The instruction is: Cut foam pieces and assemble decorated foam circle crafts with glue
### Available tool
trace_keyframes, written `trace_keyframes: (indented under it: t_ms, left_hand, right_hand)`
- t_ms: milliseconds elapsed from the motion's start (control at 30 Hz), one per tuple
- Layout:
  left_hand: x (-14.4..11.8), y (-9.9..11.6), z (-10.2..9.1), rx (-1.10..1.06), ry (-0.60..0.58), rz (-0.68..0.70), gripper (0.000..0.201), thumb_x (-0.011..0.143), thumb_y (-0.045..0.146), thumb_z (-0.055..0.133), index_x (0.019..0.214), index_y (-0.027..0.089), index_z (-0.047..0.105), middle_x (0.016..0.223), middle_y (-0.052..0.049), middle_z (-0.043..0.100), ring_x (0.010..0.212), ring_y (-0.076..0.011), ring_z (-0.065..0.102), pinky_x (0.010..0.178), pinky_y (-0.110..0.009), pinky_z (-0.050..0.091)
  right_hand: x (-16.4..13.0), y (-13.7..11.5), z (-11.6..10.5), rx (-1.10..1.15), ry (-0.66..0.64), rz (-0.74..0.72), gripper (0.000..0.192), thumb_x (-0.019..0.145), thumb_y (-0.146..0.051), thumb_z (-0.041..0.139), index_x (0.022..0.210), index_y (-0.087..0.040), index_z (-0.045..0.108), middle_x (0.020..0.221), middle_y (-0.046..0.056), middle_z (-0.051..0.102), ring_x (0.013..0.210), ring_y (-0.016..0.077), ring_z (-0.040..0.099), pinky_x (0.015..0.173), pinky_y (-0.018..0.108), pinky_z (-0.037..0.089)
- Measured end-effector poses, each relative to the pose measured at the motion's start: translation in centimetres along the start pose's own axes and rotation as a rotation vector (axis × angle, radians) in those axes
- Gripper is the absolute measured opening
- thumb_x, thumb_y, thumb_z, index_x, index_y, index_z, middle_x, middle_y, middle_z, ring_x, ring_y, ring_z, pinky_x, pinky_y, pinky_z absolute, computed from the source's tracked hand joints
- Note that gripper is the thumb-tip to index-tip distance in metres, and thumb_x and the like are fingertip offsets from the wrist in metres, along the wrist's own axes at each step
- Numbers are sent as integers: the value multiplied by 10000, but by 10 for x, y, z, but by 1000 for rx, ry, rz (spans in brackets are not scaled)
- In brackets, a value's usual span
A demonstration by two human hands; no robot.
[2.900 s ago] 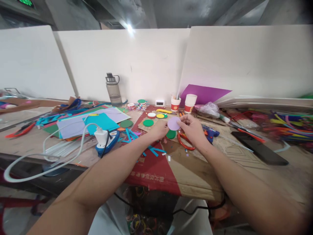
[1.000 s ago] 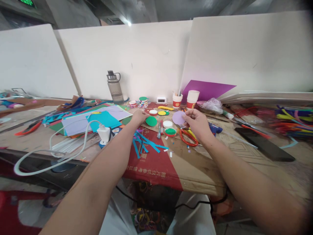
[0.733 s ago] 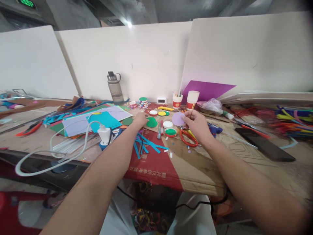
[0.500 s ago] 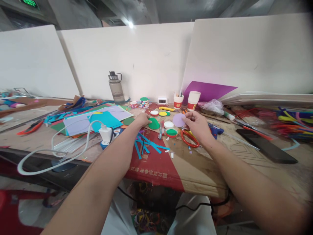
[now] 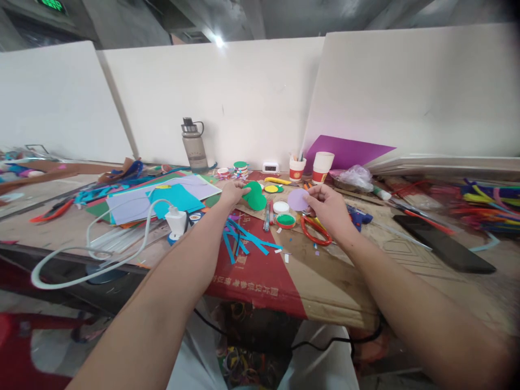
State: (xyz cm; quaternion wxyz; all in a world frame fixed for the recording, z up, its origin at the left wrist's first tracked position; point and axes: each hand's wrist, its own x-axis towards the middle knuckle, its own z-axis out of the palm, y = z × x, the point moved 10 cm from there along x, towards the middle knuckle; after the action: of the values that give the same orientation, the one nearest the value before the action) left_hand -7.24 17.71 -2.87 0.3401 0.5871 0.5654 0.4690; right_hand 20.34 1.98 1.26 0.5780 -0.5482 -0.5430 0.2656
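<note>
head view: left hand (image 5: 233,193) pinching green disc (image 5: 255,197), fingertips partly hidden; right hand (image 5: 329,208) pinching lilac disc (image 5: 298,200); scissors (image 5: 314,233) half covered by wrist.

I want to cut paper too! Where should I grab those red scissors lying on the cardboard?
Take the red scissors by the looped handles, which seem to point toward the near edge of the cardboard. Come from the near side, below the right hand, so your fingers likely stay off the blades, which that hand hides.
</note>
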Motion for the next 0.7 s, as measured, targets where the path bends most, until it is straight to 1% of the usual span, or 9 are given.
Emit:
trace_keyframes:
  t_ms: [133, 233, 433, 600, 700]
  left_hand:
    - [-4, 7, -8, 50, 51, 25, 172, 677, 311, 746, 704, 153, 685, 627, -21, 655, 618, -164, 616, 566, -258, 487]
    - [-6, 12, -12, 80, 68, 44, 164, 710, 320, 710, 685, 160, 680, 589, -11, 633, 589, -152, 595, 553, -244, 468]
    - [-7, 14, -14, 100, 84, 57, 157, 759, 307, 640, 709, 160, 662, 607, -10, 628, 564, -127, 548, 552, -227, 438]
    - [-4, 13, -14, 137, 85, 68, 185, 768, 327, 606, 703, 163, 659, 666, -23, 660, 597, -136, 566, 591, -240, 450]
    - [-4, 13, -18, 175, 114, 64, 198, 768, 334, 596, 694, 167, 674, 699, -32, 681, 665, -163, 610, 652, -264, 472]
  right_hand:
    - [0, 0, 0, 4, 2, 8, 193, 712, -370, 649, 780, -211, 563, 611, -42, 564, 515, 114, 535, 511, 258, 427]
    - [1, 0, 0, 7, -3, 4, 208, 703, -386, 653, 780, -216, 561, 611, -43, 559, 521, 117, 533, 514, 262, 428]
    - [0, 1, 0, -2, -5, 13, 195, 712, -377, 647, 782, -215, 562, 621, -39, 563, 522, 117, 535, 522, 265, 426]
    - [0, 0, 0, -6, -6, 3, 186, 722, -368, 650, 778, -215, 560, 608, -42, 560, 515, 115, 530, 509, 259, 418]
    - [0, 0, 0, -24, -5, -1, 169, 731, -354, 642, 783, -213, 565, 612, -42, 563, 517, 113, 535, 508, 256, 418]
